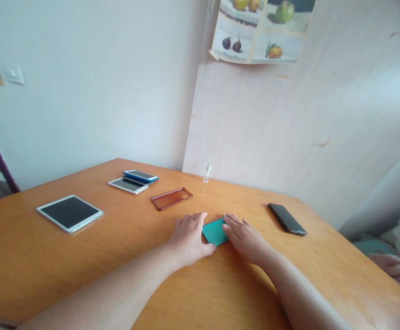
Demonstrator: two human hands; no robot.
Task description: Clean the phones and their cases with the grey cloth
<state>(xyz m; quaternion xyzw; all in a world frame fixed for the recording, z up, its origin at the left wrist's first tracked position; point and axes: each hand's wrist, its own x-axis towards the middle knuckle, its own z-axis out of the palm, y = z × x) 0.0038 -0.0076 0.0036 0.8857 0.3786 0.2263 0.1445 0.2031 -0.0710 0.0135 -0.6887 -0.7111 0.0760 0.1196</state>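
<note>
A teal phone case or phone lies flat on the wooden table, partly covered by both hands. My left hand rests on its left side, fingers stretched over the edge and thumb under the near corner. My right hand lies flat on its right side, fingers extended and close together. Both hands press on it rather than lift it.
A clear brown phone case lies just beyond the hands. A black phone is to the right. Two phones and a white tablet lie to the left. A small spray bottle stands by the wall. Another person's hand shows at far right.
</note>
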